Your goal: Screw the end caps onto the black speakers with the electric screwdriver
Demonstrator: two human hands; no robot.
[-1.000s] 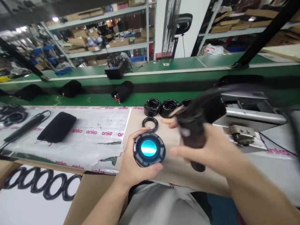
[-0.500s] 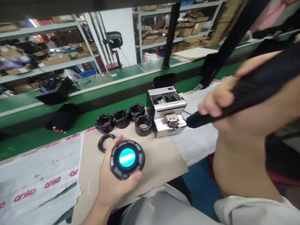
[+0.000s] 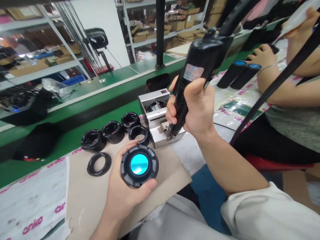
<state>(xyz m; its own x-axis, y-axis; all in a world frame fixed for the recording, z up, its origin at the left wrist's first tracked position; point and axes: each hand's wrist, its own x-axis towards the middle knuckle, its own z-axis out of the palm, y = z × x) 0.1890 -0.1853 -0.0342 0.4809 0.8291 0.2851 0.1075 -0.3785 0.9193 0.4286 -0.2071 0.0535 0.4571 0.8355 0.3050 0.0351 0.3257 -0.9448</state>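
We count four thick black rings [image 3: 116,137], one flat ring [image 3: 107,165]. Our left hand [image 3: 127,195] grips one round, blue-centred housing [image 3: 139,164] above brown board [image 3: 170,170]; our right hand [image 3: 200,111] clasps one cylindrical tool [image 3: 191,73] at one metallic machine [image 3: 156,115].

Your bench [image 3: 53,229] carries a printed sheet [image 3: 18,205] and tan board [image 3: 90,196]; toward the bench's far edge stand four tall black rings [image 3: 113,136] and a silver machine [image 3: 158,136], a flat ring [image 3: 108,163] nearer you.

the machine [image 3: 157,114] looks shiny metal, the lens [image 3: 139,164] glossy
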